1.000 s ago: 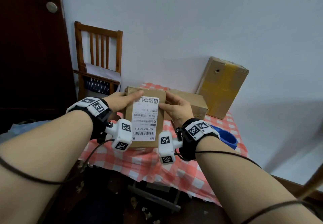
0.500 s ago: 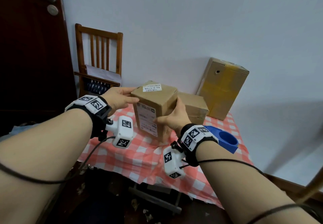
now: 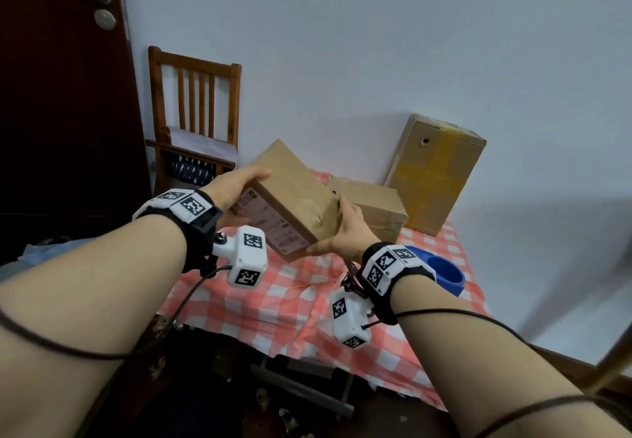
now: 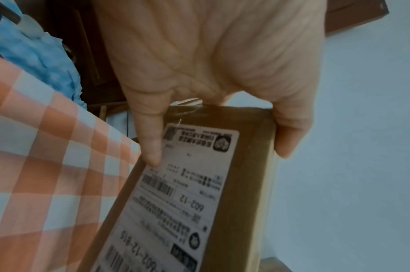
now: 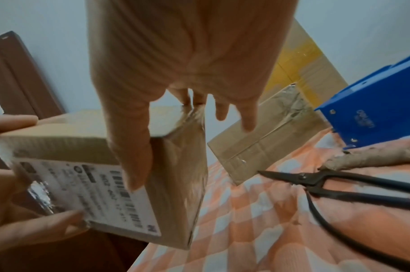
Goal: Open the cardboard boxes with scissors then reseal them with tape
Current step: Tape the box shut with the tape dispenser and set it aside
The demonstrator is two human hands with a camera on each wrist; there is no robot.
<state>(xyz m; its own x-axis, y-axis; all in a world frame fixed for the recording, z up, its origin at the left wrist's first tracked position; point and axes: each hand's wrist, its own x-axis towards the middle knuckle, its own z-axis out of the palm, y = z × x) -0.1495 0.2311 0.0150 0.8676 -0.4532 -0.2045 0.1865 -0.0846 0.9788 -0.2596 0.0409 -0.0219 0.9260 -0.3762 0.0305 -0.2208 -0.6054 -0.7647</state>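
Both hands grip one small brown cardboard box (image 3: 290, 198), tilted in the air above the red-checked table (image 3: 290, 301): left hand (image 3: 232, 186) curled round the upper end, right hand (image 3: 342, 232) cupping the lower corner. Judged light and stiff; hold by opposite ends, since the clear tape looks slick. White shipping label (image 4: 187, 193) on one broad face, crinkled tape at the end. Black scissors (image 5: 327, 182) lie nearby.

bare forearms | black wristbands (image 3: 201, 229) | white marker-tagged camera blocks (image 3: 247, 255) | dark cables (image 3: 191, 295)
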